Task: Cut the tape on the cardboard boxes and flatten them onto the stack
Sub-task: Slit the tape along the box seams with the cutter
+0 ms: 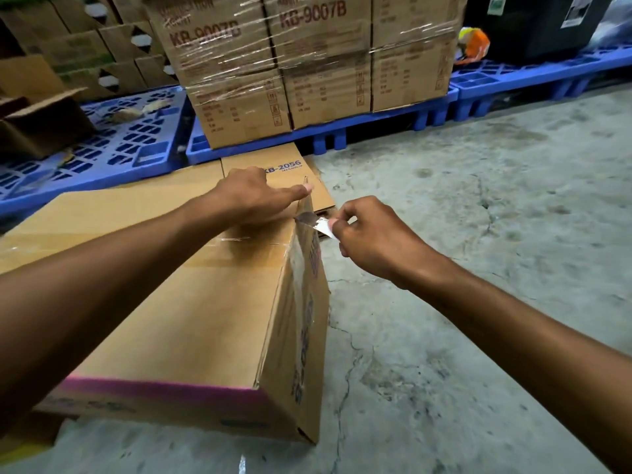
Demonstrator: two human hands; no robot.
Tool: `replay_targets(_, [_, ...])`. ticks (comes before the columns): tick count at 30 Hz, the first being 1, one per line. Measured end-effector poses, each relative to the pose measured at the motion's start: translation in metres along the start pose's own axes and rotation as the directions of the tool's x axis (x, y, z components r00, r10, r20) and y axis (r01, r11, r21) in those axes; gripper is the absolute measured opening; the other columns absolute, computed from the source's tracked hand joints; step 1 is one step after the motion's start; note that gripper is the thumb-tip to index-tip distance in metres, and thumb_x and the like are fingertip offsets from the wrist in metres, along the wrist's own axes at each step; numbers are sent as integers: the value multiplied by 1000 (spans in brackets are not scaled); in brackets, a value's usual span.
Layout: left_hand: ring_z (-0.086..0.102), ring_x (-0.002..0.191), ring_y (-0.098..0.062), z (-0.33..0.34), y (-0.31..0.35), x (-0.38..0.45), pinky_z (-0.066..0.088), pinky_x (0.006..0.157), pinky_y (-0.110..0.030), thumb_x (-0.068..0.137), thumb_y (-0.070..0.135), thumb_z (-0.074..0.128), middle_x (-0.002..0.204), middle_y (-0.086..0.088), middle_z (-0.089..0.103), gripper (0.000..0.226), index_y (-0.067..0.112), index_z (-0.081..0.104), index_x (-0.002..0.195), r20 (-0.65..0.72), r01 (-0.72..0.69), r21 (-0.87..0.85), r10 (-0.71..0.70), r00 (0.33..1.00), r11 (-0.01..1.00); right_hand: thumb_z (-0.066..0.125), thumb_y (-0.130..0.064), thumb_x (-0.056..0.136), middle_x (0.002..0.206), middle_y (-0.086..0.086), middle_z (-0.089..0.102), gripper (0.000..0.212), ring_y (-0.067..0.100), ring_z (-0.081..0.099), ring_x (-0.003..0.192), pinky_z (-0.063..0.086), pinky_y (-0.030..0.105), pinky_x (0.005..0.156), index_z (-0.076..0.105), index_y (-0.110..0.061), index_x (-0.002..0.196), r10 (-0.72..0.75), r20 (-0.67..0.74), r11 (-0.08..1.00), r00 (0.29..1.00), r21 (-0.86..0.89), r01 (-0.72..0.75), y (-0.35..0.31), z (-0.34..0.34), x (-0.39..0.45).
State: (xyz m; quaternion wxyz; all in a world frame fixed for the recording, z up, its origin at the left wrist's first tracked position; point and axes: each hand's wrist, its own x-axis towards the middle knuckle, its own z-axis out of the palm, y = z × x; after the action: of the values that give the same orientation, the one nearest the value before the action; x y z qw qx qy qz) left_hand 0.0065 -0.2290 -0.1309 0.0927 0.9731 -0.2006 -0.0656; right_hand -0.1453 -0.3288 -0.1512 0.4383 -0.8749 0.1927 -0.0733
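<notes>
The left hand point(254, 195) lies palm down at the centre of the frame, on the far end of the top of a cardboard box point(191, 323); its fingers are spread loosely and the forefinger stretches right to the box's far upper corner, so it presses rather than grips. The right hand point(371, 236), just right of centre, is closed in a pinch: thumb and forefinger clamp a small pale blade point(323, 227) whose tip meets the box's right edge at a shiny strip of clear tape point(304, 218). Whether the blade has cut into the tape cannot be told. The other fingers of that hand are curled in.

The box stands on the grey concrete floor point(478, 206) in the lower middle of the frame, with a pink band along its near edge and clear tape across its top and down its right side. Behind the left hand, flattened cardboard point(294, 165) printed KB-2056 lies on the floor, touching the box's far end.

Blue plastic pallets point(136, 145) run across the upper part of the frame. One in the upper middle carries shrink-wrapped cartons point(307, 63) marked KB-9007B. At the left edge sits an open brown box point(44, 121), and at the upper right an orange object point(475, 42)
</notes>
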Motion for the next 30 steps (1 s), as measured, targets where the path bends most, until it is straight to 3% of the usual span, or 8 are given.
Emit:
replay_targets(4, [49, 86, -20, -5, 1, 7, 35, 54, -28, 66, 77, 58, 100, -5, 50, 87, 11, 51, 123, -11, -39, 78, 40, 999, 996, 43, -19, 98, 78, 6, 59, 25, 11, 44, 54, 29, 22, 42, 64, -6, 91, 13, -9, 1000, 1000, 10, -13, 3, -3, -1])
replay_targets(8, [46, 91, -20, -3, 2, 9, 39, 66, -33, 60, 80, 61, 108, -6, 49, 95, 13, 48, 127, 3, -51, 132, 51, 999, 990, 43, -19, 98, 76, 4, 57, 25, 8, 40, 49, 27, 19, 39, 63, -6, 90, 23, 22, 999, 999, 34, -24, 5, -1, -1])
replay_targets(11, [45, 92, -20, -4, 1, 11, 39, 68, -33, 68, 73, 62, 115, -8, 52, 88, 13, 47, 131, 9, -64, 132, 63, 998, 989, 44, -18, 98, 73, 3, 56, 24, 8, 38, 47, 26, 19, 39, 62, -7, 88, 27, 28, 998, 999, 56, -29, 5, 0, -1])
replay_targets(15, [44, 91, -20, -7, 2, 10, 37, 65, -31, 75, 69, 58, 104, -5, 46, 79, 12, 50, 129, 29, -92, 147, 88, 996, 985, 44, -18, 98, 71, 0, 53, 23, 7, 38, 47, 26, 16, 37, 60, -10, 84, 31, 39, 998, 999, 54, -33, 4, 0, -2])
replay_targets(19, [47, 79, -17, -8, 0, 12, 37, 54, -26, 76, 69, 57, 86, -1, 49, 74, 11, 57, 122, 28, -115, 156, 112, 993, 981, 44, -20, 99, 84, 3, 55, 23, 7, 36, 49, 25, 12, 30, 62, -7, 93, 33, 60, 998, 998, 50, -36, 1, 0, -3])
replay_targets(23, [50, 67, -14, -6, -5, 20, 47, 61, -31, 73, 72, 56, 79, -4, 57, 66, 14, 66, 101, 14, -127, 157, 127, 992, 979, 43, -20, 99, 93, 5, 54, 22, 6, 31, 50, 20, 6, 23, 59, -10, 87, -12, 67, 1000, 998, -9, 13, -7, 3, -3])
replay_targets(30, [54, 69, -16, -4, -8, 21, 49, 62, -30, 73, 74, 54, 77, -3, 59, 68, 13, 68, 101, -13, -131, 193, 136, 991, 972, 48, -23, 99, 65, -8, 47, 29, 2, 34, 48, 24, 6, 30, 71, -8, 91, -88, 145, 993, 985, -63, 98, -8, -2, -6])
